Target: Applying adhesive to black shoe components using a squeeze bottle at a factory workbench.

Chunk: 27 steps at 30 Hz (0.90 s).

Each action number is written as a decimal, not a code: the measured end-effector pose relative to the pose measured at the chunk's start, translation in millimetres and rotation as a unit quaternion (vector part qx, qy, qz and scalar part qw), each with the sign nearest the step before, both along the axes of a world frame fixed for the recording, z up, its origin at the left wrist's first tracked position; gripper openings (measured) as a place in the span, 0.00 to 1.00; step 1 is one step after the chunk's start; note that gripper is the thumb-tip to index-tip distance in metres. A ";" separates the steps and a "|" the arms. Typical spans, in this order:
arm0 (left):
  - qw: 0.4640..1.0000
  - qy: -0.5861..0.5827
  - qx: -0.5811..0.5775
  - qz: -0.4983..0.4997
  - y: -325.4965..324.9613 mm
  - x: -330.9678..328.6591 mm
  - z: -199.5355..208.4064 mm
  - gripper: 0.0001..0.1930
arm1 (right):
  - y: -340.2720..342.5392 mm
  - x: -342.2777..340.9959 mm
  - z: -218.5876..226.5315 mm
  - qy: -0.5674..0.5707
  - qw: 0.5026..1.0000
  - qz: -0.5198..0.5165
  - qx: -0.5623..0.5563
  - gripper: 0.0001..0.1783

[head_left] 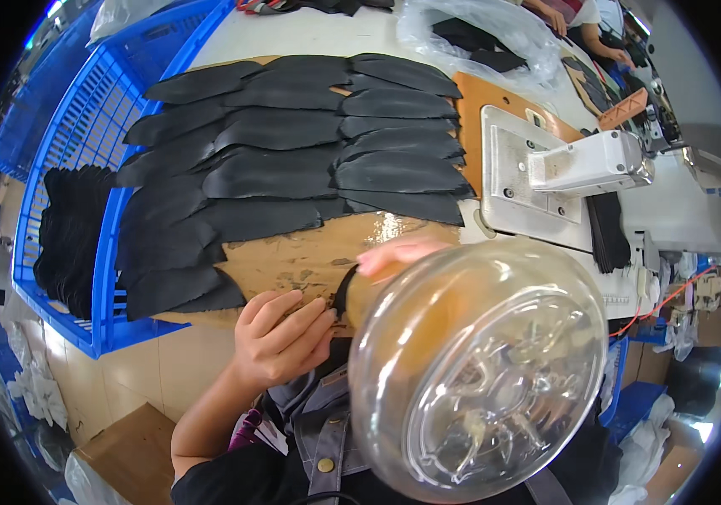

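Note:
A large clear plastic bottle [487,379] looms close in front at the right, its moulded round base turned up toward me. My right hand [398,252] shows in part beyond its far left side, fingers bent against it; the bottle hides the rest. My left hand [285,337] is closed at the near edge of the tan board [293,257], fingertips curled together beside a thin dark curved piece [344,290]. Whether those fingers grip that piece, I cannot tell. Overlapping rows of black leaf-shaped leather-like pieces [276,126] cover the board beyond both hands.
A blue plastic crate [108,278] at the left holds a stack of black pieces [70,236]. On the right stands a white sewing-machine-like arm [588,164] with a metal plate. A plastic bag [478,42] lies at the back, near another person's hands [554,18]. A cardboard box [137,454] sits on the floor.

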<state>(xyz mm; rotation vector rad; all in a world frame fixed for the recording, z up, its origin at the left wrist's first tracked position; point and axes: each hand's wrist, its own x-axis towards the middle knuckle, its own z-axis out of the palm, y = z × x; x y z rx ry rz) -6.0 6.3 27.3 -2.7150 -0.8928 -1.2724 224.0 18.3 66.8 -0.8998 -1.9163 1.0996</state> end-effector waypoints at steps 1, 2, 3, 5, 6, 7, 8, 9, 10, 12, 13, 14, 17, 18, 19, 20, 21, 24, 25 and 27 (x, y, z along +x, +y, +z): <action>1.000 0.007 -0.008 0.011 -2.2 -3.3 -1.9 0.12 | 1.0 14.5 6.7 -0.042 0.998 0.000 0.044 0.34; 1.000 0.009 -0.011 0.014 -3.7 -5.5 -6.1 0.12 | 1.6 21.6 15.6 -0.084 0.993 -0.001 0.089 0.36; 1.000 0.015 -0.008 0.023 -5.8 -7.0 -7.7 0.12 | -8.1 12.7 50.9 -0.103 0.988 -0.115 -0.011 0.33; 0.999 0.025 -0.014 0.034 -6.1 -7.2 -6.8 0.13 | -14.3 27.3 52.1 -0.086 0.971 -0.223 0.014 0.32; 0.999 0.026 -0.012 0.035 -7.3 -6.4 -4.3 0.13 | -14.0 58.1 20.6 -0.051 0.965 -0.215 0.141 0.33; 0.999 0.022 -0.036 0.029 -5.6 -3.2 -1.1 0.12 | -20.3 81.5 12.1 -0.053 0.963 -0.220 0.144 0.33; 0.998 0.020 -0.059 0.025 -4.0 0.7 4.2 0.10 | -28.7 103.2 5.6 -0.165 0.916 -0.295 0.216 0.34; 0.998 0.024 -0.059 0.023 -2.5 2.5 10.8 0.10 | -32.6 111.1 3.0 -0.273 0.846 -0.362 0.280 0.34; 0.996 0.044 -0.081 0.023 0.1 4.6 19.6 0.08 | -33.0 114.5 0.6 -0.270 0.847 -0.364 0.279 0.34; 0.992 0.070 -0.101 0.022 4.8 10.4 28.9 0.07 | -31.1 111.6 0.8 0.184 0.876 -0.392 0.213 0.31; 0.993 0.073 -0.088 0.034 6.5 14.4 32.4 0.07 | -33.3 110.4 -1.9 0.189 0.874 -0.394 0.212 0.31; 0.993 0.076 -0.075 0.045 8.7 19.3 35.8 0.08 | -37.9 109.2 -5.8 0.327 0.864 -0.357 0.140 0.31; 0.993 0.058 -0.104 -0.009 16.8 48.7 43.1 0.12 | -43.4 110.9 -25.3 0.523 0.807 -0.274 0.005 0.31; 0.993 0.063 -0.103 -0.008 19.1 61.1 46.9 0.12 | -44.6 111.7 -30.7 0.580 0.777 -0.237 -0.057 0.30; 0.986 0.086 -0.138 -0.020 20.9 73.3 52.2 0.15 | -44.3 108.6 -33.0 0.588 0.764 -0.253 -0.081 0.31; 0.979 0.108 -0.173 -0.032 23.2 84.5 55.6 0.18 | -44.8 107.5 -35.1 0.592 0.761 -0.251 -0.083 0.31; 0.978 0.114 -0.173 -0.029 26.9 94.6 54.6 0.18 | -45.1 106.4 -37.5 0.586 0.757 -0.272 -0.095 0.31; 0.969 0.130 -0.200 -0.060 37.2 114.3 48.4 0.22 | -49.5 103.0 -42.3 0.574 0.761 -0.283 -0.103 0.31; 0.964 0.148 -0.211 -0.060 40.2 118.1 48.1 0.22 | -50.1 102.4 -43.0 0.565 0.772 -0.275 -0.096 0.32; 0.958 0.172 -0.223 -0.061 42.2 122.2 48.4 0.21 | -50.3 100.7 -43.2 0.551 0.781 -0.280 -0.084 0.32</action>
